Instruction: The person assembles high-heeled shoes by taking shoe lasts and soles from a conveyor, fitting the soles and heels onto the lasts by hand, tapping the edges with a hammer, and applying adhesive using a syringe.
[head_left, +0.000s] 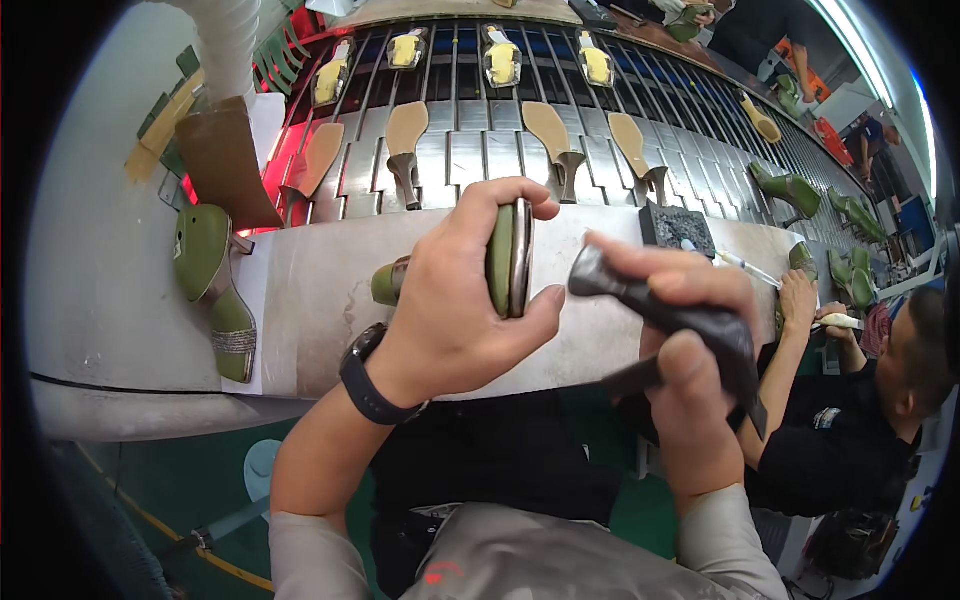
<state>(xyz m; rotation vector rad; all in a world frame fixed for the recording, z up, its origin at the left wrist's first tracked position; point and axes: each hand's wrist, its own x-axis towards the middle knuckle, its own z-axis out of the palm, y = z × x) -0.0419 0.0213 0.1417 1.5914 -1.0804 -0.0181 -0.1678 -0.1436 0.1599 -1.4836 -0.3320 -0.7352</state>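
My left hand (450, 290) is wrapped round a green heeled shoe (503, 262), holding it above the pale worktable. The shoe's sole edge faces right, and part of its heel end pokes out left of my hand. Just to the right, my right hand (700, 285) is closed round a dark hammer (725, 340), somewhat smeared by motion. The hammer's rounded face points at the shoe, with a small gap between them. My fingers cover much of both the shoe and the hammer.
Another green shoe (207, 260) lies at the table's left. Ahead, a slatted conveyor (470, 160) carries several tan soles with heels (546, 130) and yellow-padded pieces (502, 62). A dark block (677, 230) stands at back right. At right, a co-worker (850, 420) handles a white-handled tool (838, 320).
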